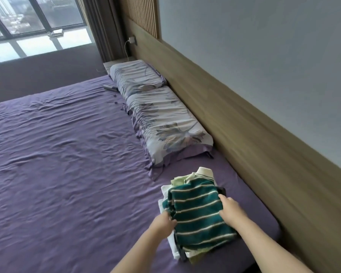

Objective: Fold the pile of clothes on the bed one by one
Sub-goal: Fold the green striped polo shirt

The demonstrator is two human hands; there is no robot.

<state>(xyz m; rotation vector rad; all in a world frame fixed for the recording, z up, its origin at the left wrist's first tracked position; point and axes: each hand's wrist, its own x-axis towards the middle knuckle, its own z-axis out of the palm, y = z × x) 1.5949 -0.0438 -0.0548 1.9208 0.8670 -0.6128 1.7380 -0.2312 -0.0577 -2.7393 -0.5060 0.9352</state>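
A folded dark green shirt with white stripes (199,215) lies on top of a stack of folded clothes (166,194) in white, pale green and black, on the purple bed sheet (67,174) near the headboard side. My left hand (163,221) holds the striped shirt's left edge, its fingertips hidden against the fabric. My right hand (232,211) rests on the shirt's right side, fingers laid over the cloth. A cream collar (205,171) sticks out at the far end of the stack.
Two floral pillows (165,123) lie along the wooden headboard (244,134) beyond the stack. A small dark object (110,88) lies by the far pillow. A charger (133,40) hangs from the wall. A window is at far left.
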